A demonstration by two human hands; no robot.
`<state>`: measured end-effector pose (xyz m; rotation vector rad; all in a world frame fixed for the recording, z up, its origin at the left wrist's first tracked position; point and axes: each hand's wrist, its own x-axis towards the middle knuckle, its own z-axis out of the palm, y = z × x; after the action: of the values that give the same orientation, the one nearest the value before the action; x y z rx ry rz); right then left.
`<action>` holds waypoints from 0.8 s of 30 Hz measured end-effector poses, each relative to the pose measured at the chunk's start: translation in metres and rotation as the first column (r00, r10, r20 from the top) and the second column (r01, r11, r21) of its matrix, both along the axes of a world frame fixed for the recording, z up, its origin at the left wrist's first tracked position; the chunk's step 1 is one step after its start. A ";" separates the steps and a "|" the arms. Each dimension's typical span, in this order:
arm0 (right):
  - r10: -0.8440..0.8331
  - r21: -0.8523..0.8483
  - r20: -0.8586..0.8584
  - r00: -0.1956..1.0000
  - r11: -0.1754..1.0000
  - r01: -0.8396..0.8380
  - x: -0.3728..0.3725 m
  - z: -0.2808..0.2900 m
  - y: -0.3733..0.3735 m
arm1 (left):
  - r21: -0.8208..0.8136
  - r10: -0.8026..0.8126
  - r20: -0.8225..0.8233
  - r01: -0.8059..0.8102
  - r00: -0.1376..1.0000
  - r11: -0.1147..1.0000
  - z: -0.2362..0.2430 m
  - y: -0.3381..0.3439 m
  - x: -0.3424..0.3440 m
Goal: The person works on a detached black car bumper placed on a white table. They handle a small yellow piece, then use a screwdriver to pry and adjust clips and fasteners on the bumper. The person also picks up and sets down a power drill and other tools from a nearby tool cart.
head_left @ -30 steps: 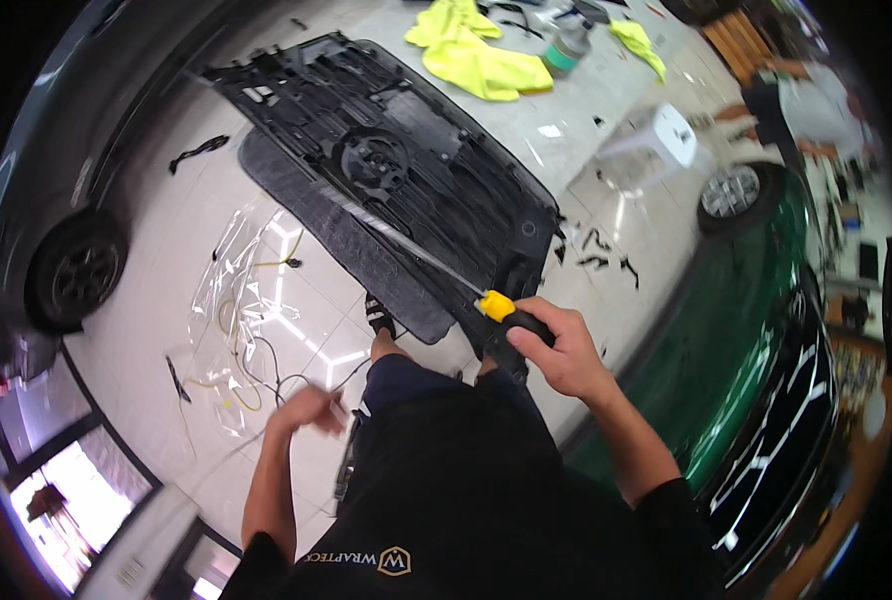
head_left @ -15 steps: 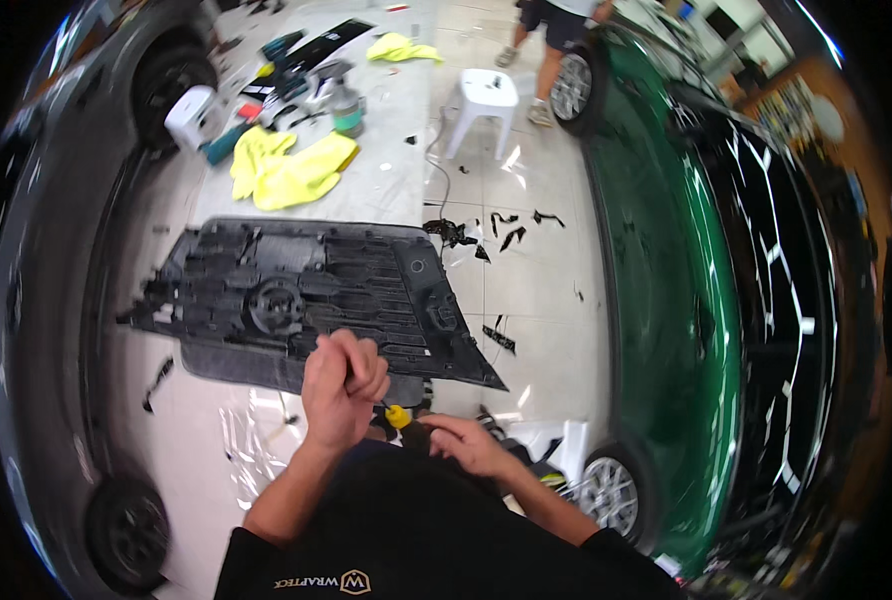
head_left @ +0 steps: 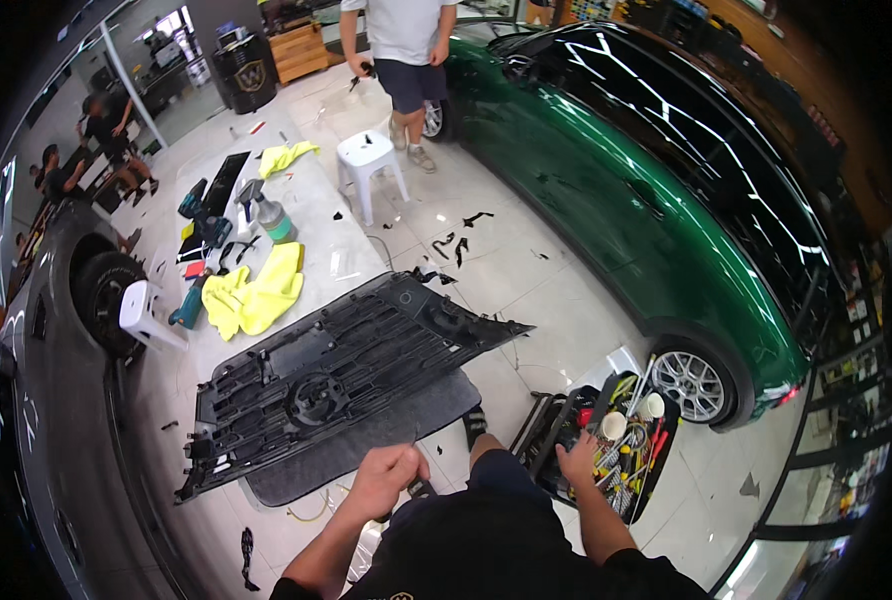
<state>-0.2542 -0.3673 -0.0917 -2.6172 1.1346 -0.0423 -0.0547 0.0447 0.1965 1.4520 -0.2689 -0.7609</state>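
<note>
Black toolbox (head_left: 669,440): stood open on the floor (head_left: 566,310) near the green car (head_left: 586,200).
Right hand (head_left: 579,462): was over its tools (head_left: 626,465), grip unclear.
Left hand (head_left: 390,477): made a fist near the grille (head_left: 366,365).

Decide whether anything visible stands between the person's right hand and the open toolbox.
Nothing visible does: the right hand is over the open toolbox, whose tools lie exposed; the nearer white cup is to the hand's right.
</note>
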 end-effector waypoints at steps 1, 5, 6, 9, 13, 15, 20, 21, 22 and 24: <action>-0.016 0.052 0.123 0.992 0.999 0.010 -0.003 0.003 0.012 | 0.075 -0.040 0.070 0.034 0.997 0.997 0.001 0.009 -0.003; -0.335 0.045 0.049 0.941 0.942 0.333 -0.026 0.018 0.031 | 0.017 -0.123 -0.077 0.125 0.989 0.992 0.010 0.024 -0.021; -0.305 0.084 -0.004 0.952 0.949 0.304 -0.033 0.015 0.029 | 0.039 -0.109 -0.025 0.110 0.994 0.993 0.009 0.023 -0.023; -0.178 0.193 -0.275 0.945 0.953 0.235 -0.075 -0.011 0.034 | 0.089 -0.129 0.079 0.122 0.989 0.989 0.005 0.015 -0.032; 0.069 0.006 -0.432 0.899 0.997 -0.074 -0.081 -0.064 0.027 | 0.083 -0.057 0.079 0.050 0.995 0.995 -0.006 0.011 -0.041; -0.282 0.087 -0.166 0.945 0.950 0.299 -0.073 -0.074 0.038 | 0.059 -0.080 -0.050 0.083 0.996 0.995 -0.009 0.010 -0.041; -0.277 0.171 -0.171 0.946 0.937 0.305 -0.031 -0.052 0.047 | 0.107 -0.113 -0.107 0.124 0.988 0.986 -0.008 -0.005 -0.034; -0.328 0.178 -0.164 0.930 0.918 0.355 -0.018 -0.048 0.051 | 0.090 -0.126 -0.090 0.134 0.988 0.987 -0.006 -0.011 -0.032; -0.311 0.214 -0.143 0.940 0.917 0.336 -0.012 -0.043 0.055 | 0.055 -0.146 -0.078 0.150 0.986 0.987 -0.004 -0.016 -0.031; -0.271 0.284 -0.134 0.953 0.911 0.299 0.004 -0.037 0.061 | 0.036 -0.166 -0.043 0.168 0.985 0.985 0.000 -0.024 -0.029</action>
<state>-0.2498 -0.3061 -0.1290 -2.1896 1.4245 0.1798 -0.0838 0.0207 0.1967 1.4627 -0.3498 -0.9351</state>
